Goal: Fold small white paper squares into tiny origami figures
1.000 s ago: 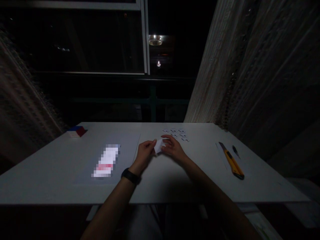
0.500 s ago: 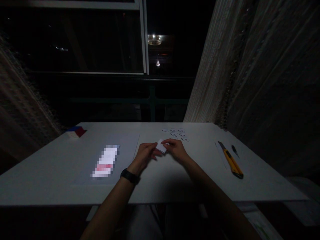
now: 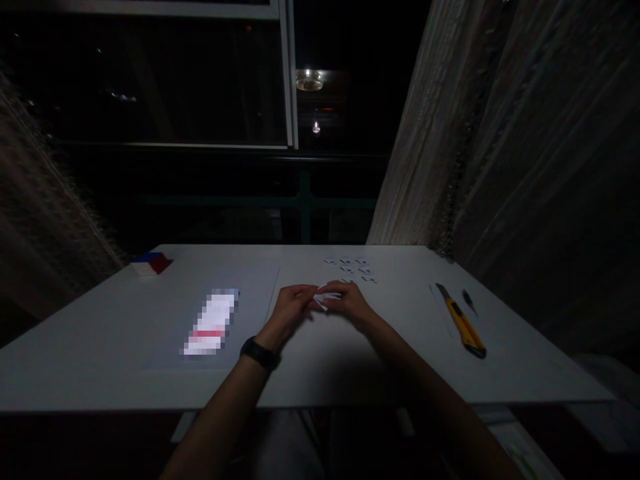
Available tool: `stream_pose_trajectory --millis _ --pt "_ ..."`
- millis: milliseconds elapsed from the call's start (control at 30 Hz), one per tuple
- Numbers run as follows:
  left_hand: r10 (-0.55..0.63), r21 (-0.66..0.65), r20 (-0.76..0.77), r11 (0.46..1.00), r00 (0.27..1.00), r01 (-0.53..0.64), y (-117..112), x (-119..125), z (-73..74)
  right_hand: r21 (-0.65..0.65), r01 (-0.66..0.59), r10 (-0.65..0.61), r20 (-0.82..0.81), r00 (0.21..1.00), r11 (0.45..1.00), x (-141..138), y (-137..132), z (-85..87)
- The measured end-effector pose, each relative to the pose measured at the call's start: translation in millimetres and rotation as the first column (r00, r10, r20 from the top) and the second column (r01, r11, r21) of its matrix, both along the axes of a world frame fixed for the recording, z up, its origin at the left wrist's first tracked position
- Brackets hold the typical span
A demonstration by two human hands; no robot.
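Observation:
Both my hands meet over the middle of a white table in dim light. My left hand, with a black watch on its wrist, and my right hand pinch a small white piece of paper between their fingertips, held low and nearly flat above the tabletop. Just beyond my hands lie several small paper pieces scattered on the table.
A yellow utility knife and a small dark pen-like item lie at the right. A white sheet with a blurred patch lies at the left, a red-blue-white block at the far left corner. Curtains hang on both sides of a dark window.
The paper piece has been turned from standing upright between my fingers to lying nearly flat, and both hands have dropped slightly toward the table.

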State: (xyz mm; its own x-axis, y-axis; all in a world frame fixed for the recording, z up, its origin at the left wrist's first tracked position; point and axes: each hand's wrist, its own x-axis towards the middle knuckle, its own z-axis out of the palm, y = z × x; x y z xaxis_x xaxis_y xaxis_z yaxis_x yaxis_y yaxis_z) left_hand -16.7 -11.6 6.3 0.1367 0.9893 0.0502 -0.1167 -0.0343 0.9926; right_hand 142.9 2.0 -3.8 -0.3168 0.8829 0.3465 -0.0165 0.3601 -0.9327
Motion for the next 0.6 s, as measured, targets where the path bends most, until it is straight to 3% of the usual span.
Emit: stream_pose_trajectory --millis 267,600 --pt "0.017 0.035 -0.021 0.999 1.0 -0.017 0.4 1.5 -2.9 -0.09 -0.084 0.087 0.032 0.996 0.992 1.3 -1.6 -2.7" --pt "0.02 0.035 -0.015 0.999 1.0 -0.02 -2.0 2.9 1.4 -0.194 -0.149 0.142 -0.053 0.989 0.97 -0.5 -1.9 -5.7"
